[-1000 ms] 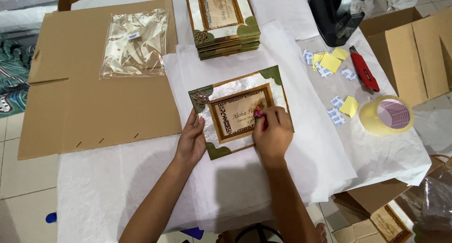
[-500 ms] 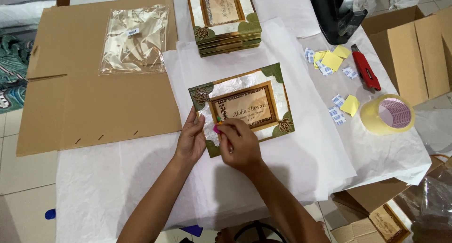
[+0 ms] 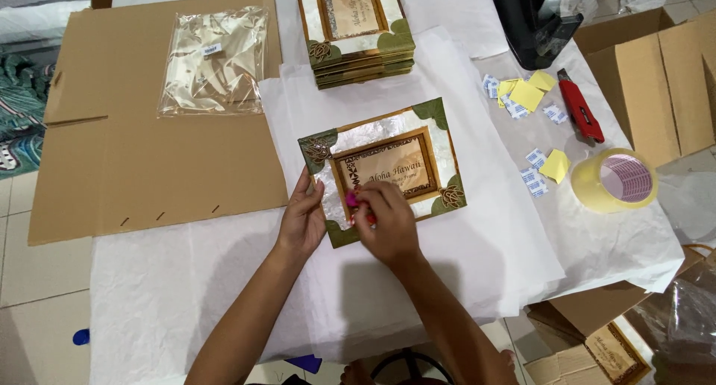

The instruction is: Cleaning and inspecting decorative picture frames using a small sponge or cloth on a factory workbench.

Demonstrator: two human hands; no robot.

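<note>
A photo frame (image 3: 418, 143) with shell-white faces, green leaf corners and a brown inner border lies on white paper in the middle of the table. My left hand (image 3: 302, 219) rests flat against its lower left edge and steadies it. My right hand (image 3: 388, 219) is closed around a small pink and red object (image 3: 350, 199), pressing it on the frame's lower left part. What the pink object is cannot be told.
A stack of similar frames (image 3: 358, 27) stands at the back. Flat cardboard (image 3: 149, 161) with a clear plastic bag (image 3: 212, 61) lies left. Right are a tape roll (image 3: 613, 180), a red cutter (image 3: 580, 108), yellow and white slips (image 3: 526, 94), a black dispenser (image 3: 533, 20) and open boxes (image 3: 656, 72).
My right hand has slid from the frame's right side to its lower left corner with the pink object. My left hand has stayed at the left edge.
</note>
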